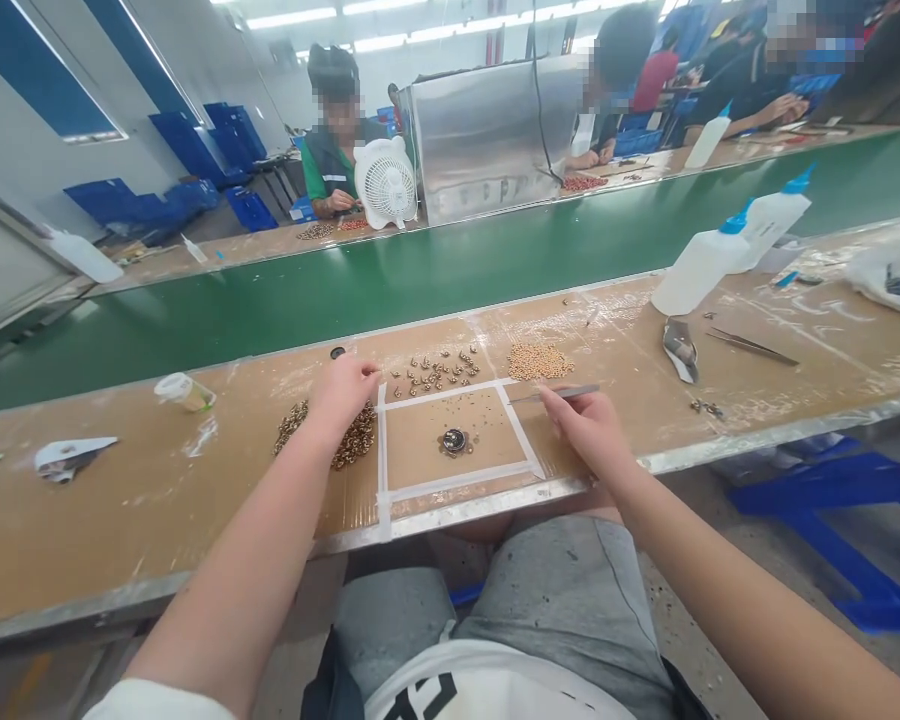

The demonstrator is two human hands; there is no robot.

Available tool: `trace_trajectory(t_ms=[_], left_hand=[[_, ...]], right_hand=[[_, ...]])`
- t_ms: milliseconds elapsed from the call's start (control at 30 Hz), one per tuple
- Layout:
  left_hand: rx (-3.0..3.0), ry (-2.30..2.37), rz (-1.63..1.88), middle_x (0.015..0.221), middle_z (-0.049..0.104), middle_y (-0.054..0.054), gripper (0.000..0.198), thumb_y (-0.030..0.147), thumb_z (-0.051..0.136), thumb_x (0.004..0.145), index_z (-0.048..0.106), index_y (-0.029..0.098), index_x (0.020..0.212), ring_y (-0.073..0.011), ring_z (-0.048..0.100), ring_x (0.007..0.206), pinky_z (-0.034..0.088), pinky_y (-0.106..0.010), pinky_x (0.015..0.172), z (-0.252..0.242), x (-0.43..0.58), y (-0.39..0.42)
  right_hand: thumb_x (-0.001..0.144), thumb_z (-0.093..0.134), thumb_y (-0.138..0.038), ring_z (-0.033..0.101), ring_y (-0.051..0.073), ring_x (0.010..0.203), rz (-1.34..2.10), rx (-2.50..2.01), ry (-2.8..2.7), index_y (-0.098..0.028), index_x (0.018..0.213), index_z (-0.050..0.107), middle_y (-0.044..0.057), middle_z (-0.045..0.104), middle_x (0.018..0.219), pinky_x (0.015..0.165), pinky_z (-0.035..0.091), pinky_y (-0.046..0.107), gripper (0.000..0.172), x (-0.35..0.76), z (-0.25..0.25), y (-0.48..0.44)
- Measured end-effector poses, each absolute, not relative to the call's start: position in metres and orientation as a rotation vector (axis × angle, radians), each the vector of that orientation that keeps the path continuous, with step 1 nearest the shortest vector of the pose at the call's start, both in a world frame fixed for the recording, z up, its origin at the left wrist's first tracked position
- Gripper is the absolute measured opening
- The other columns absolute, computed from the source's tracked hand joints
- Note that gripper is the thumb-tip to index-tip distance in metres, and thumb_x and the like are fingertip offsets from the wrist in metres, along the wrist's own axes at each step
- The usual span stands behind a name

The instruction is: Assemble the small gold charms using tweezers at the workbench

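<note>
My left hand (343,390) hovers over a heap of small dark brass-coloured pieces (356,440), thumb and fingertips pinched together; whatever lies between them is too small to make out. Metal tweezers (581,390) are held in my right hand (586,418), tips pointing left at the edge of a white tape frame (521,440). Inside that frame sits a small round dark dish (454,440) with bits in it and crumbs around. Beyond the frame, small brass pieces (436,372) stand scattered, and a pile of tiny golden beads (540,360) lies to their right.
White squeeze bottles (694,270) with blue tips stand at the right. Near them lie another pair of tweezers (754,345) and a crumpled strip (679,350). A small clear cup (184,390) rests at left. Behind runs a green belt (420,270); people work across it.
</note>
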State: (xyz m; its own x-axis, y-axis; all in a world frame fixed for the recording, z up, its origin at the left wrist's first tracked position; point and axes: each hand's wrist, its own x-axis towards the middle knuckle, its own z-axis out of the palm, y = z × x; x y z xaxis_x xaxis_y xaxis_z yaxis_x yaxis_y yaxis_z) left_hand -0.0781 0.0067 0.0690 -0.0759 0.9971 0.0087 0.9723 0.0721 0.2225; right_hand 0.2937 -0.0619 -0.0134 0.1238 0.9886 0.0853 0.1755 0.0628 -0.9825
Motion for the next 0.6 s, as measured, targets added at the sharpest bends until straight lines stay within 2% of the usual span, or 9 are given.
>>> trace_trajectory(t_ms=[67,167,233,333,433,600], left_hand=[[2.056,2.172,0.19,0.126,0.082,-0.012,0.032,0.038,0.063,0.096,0.088,0.025,0.109,-0.0339,0.074,0.108,0.053,-0.039,0.084,0.081,-0.09,0.003],[2.083,2.069,0.05,0.111,0.086,-0.009,0.021,0.038,0.072,0.088,0.089,0.027,0.096,-0.0308,0.076,0.098,0.054,-0.036,0.079,0.088,-0.105,-0.006],[2.107,2.005,-0.013,0.105,0.086,-0.008,0.018,0.039,0.074,0.086,0.088,0.029,0.091,-0.0294,0.076,0.094,0.053,-0.035,0.077,0.086,-0.11,-0.014],[2.152,1.98,-0.049,0.106,0.086,-0.008,0.019,0.039,0.071,0.087,0.087,0.03,0.091,-0.0304,0.076,0.096,0.052,-0.034,0.075,0.077,-0.107,-0.024],[2.198,1.998,-0.077,0.113,0.085,-0.008,0.019,0.037,0.069,0.09,0.086,0.03,0.092,-0.0312,0.076,0.101,0.051,-0.034,0.076,0.068,-0.101,-0.03],[2.269,2.041,-0.127,0.113,0.081,-0.01,0.019,0.036,0.066,0.094,0.083,0.026,0.092,-0.0302,0.074,0.099,0.049,-0.034,0.075,0.059,-0.091,-0.033]], right_hand=[[0.087,0.076,-0.077,0.046,0.014,0.048,0.964,-1.395,-1.314,-0.016,0.083,0.076,-0.002,0.051,0.051,0.049,0.035,0.029,0.06,0.302,-0.02,-0.076],[0.09,0.074,-0.073,0.052,0.017,0.05,0.908,-1.429,-1.425,-0.016,0.09,0.082,0.001,0.059,0.052,0.049,0.038,0.03,0.058,0.309,-0.029,-0.089],[0.094,0.073,-0.066,0.063,0.021,0.057,0.825,-1.416,-1.513,-0.018,0.09,0.085,0.005,0.07,0.062,0.054,0.047,0.033,0.05,0.309,-0.033,-0.092],[0.097,0.073,-0.056,0.077,0.027,0.077,0.701,-1.368,-1.619,-0.025,0.088,0.086,0.009,0.084,0.086,0.07,0.059,0.038,0.035,0.306,-0.037,-0.095],[0.099,0.073,-0.051,0.08,0.03,0.087,0.649,-1.326,-1.7,-0.028,0.092,0.087,0.008,0.086,0.096,0.076,0.062,0.04,0.028,0.303,-0.041,-0.097],[0.101,0.075,-0.047,0.079,0.027,0.083,0.567,-1.273,-1.777,-0.026,0.101,0.087,0.008,0.084,0.094,0.076,0.061,0.04,0.024,0.304,-0.045,-0.107]])
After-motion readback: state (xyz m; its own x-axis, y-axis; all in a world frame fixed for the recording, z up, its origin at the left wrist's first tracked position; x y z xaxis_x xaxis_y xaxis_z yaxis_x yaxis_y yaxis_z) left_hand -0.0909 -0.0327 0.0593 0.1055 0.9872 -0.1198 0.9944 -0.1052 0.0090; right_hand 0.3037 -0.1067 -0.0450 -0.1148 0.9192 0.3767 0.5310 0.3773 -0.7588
